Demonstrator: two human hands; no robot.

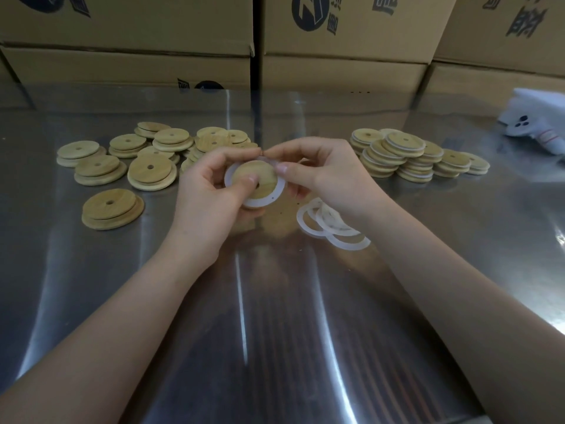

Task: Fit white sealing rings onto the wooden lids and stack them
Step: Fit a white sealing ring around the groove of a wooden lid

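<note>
— Where's the wooden lid?
— Above the table. The left hand curls round it; the right hand pinches the white ring on its rim.
— Boxes?
— The cardboard boxes behind are closed, so I can't tell what's inside.

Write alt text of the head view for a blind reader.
The left hand grips a wooden lid above a table while the right hand pinches a white sealing ring onto its rim. Bare lids lie at the left, ringed stacks at the right, loose rings near the right wrist.
</note>
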